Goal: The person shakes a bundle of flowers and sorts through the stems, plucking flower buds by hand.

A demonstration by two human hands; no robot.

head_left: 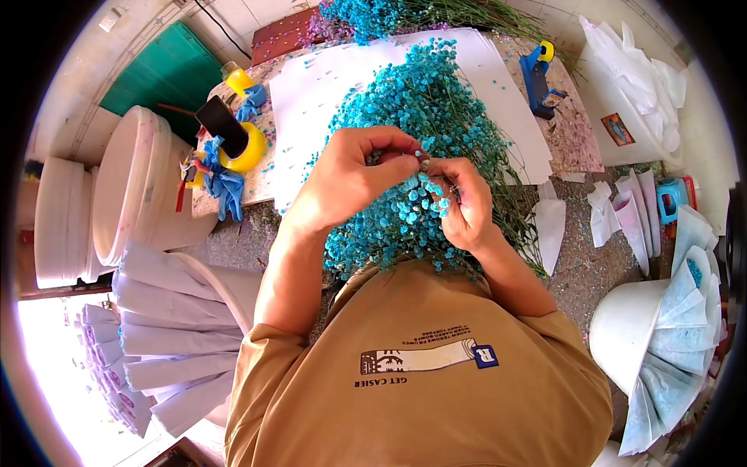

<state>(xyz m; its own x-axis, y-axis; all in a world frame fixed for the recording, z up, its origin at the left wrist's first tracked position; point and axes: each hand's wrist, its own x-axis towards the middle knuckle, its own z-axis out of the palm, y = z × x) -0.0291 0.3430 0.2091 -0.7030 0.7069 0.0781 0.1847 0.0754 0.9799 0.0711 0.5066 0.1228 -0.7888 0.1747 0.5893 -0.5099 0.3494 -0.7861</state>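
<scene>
In the middle of the head view, a big mass of blue baby's breath point(420, 86) lies across the front of the table and against my body. My right hand point(467, 206) is closed on a small sprig of blue baby's breath point(416, 198), its cut stem showing between the fingers. Thumb and forefinger of my left hand point(346, 175) pinch together at the top of this sprig, where a small pinkish-brown bit shows. Both hands are close together above the flower mass. The other fingers of my left hand are curled and partly hidden.
White paper sheets point(303, 101) cover the table. A blue tape dispenser point(537, 82) stands right; a phone point(221, 124) leans on a yellow holder point(247, 149) left. Paper-wrapped bunches point(175, 335) fill a bucket at left; another white bucket point(626, 331) holds wrapped bunches at right.
</scene>
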